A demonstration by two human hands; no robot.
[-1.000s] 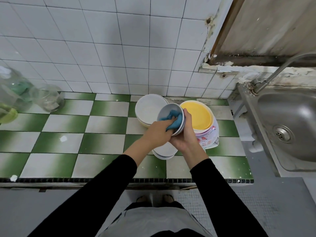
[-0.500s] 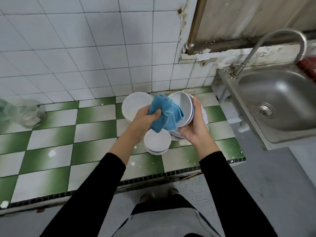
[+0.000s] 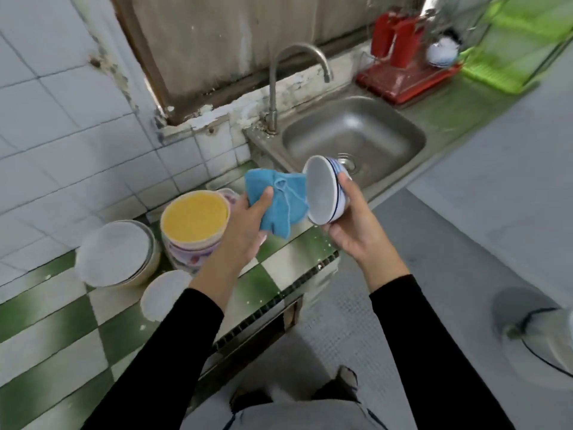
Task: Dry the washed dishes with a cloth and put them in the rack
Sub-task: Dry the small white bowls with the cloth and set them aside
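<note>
My right hand (image 3: pixel 350 225) holds a white bowl with blue rim lines (image 3: pixel 322 190) tilted on its side, above the counter's front edge near the sink. A blue cloth (image 3: pixel 276 200) is gripped in my left hand (image 3: pixel 245 228), just left of the bowl and touching its rim. On the green-and-white checked counter (image 3: pixel 55 321) stand a stack of white plates (image 3: pixel 114 254), a yellow-lined bowl stack (image 3: pixel 195 218) and a small white bowl (image 3: pixel 166 293). A red dish rack (image 3: pixel 406 79) with a white bowl in it (image 3: pixel 441 52) sits far right, beyond the sink.
A steel sink (image 3: pixel 353 135) with a curved tap (image 3: pixel 297 57) lies between the counter and the rack. Green shelving (image 3: pixel 521 48) stands at the far right. A round grey object (image 3: pixel 533 330) sits on the floor at the right.
The view has swung right, bringing the sink and the rack into sight. The cloth has come out of the bowl. The bowl has moved right, away from the stacks.
</note>
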